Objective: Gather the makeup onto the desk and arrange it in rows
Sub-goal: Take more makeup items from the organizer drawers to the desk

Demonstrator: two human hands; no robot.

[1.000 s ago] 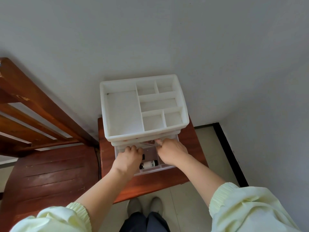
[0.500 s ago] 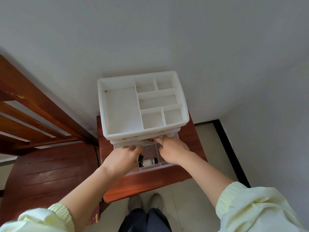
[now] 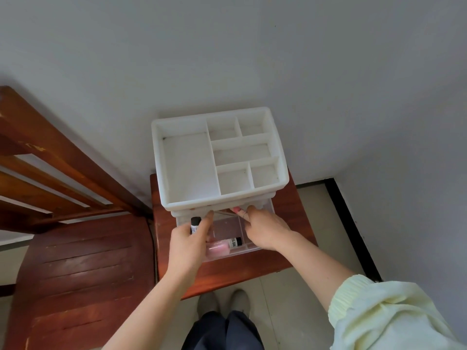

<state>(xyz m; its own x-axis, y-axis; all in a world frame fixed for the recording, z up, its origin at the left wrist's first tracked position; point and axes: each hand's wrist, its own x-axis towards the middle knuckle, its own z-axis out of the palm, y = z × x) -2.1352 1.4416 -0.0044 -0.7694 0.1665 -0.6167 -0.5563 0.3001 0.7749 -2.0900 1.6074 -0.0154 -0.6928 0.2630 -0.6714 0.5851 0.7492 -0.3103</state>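
A white makeup organizer (image 3: 187, 168) with bare top compartments stands on a small wooden stand (image 3: 290, 215). Its clear drawer (image 3: 250, 248) is pulled out toward me. My left hand (image 3: 188, 246) is shut on a small black-capped white bottle (image 3: 195, 224) at the drawer's left end. A pink bottle (image 3: 222, 246) with a black cap and white label lies on its side in the drawer. My right hand (image 3: 265, 231) rests in the drawer's right half and pinches a small pink-tipped item (image 3: 237, 210) under the organizer's front lip.
A wooden chair (image 3: 75, 261) stands at the left, its seat touching the stand. Grey walls close in behind and at the right. Tiled floor (image 3: 316, 223) with a black skirting line lies to the right. My feet show below the stand.
My left hand has taken up the small black-capped bottle out of the drawer. The pink bottle beneath is now uncovered. My right hand stays near the drawer's top right.
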